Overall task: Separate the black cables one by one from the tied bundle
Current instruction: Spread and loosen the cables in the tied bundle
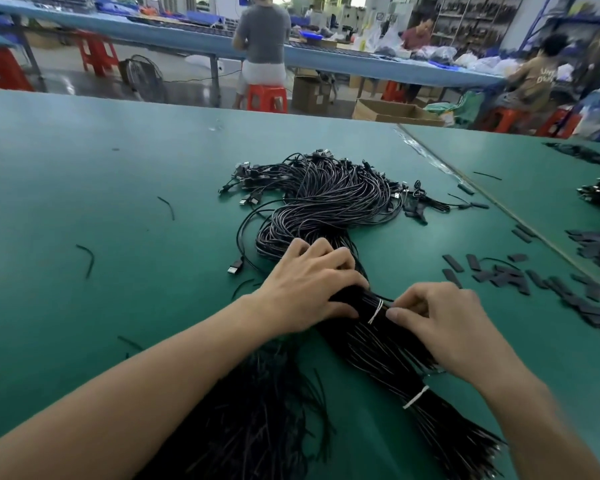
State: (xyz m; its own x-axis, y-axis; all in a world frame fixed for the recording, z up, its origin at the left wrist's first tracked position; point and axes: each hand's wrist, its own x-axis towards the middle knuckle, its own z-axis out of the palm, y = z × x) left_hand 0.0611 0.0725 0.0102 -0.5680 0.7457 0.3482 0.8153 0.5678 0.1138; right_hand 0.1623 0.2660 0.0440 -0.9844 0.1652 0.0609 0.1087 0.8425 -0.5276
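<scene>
Here the tied bundle (388, 355) of black cables lies diagonally on the green desk (118, 188). It runs from the near right up under both hands and into a twisted coil further back, where its far ends fan out in a cluster of USB plugs (245, 201). The left hand (309, 289) lies over the bundle with its fingers curled down across the cables and its thumb along the near side, gripping it just behind a white tie (376, 311). The right hand (447, 323) meets the bundle on the other side of that tie. Its fingers are curled, and thumb and forefinger pinch the bundle's top strands just beside the tie; whether they hold one cable or several cannot be told. A second white tie (415, 397) wraps the bundle nearer the camera, just beside the right wrist. Under the left forearm lies a blurred heap of loose cables (257, 410). A single cable (235, 266) loops out left of the coil and ends in a plug on the desk. Flat black strips (520, 280) are scattered right of the hands, and short wire offcuts (89, 258) lie well apart on the left.
</scene>
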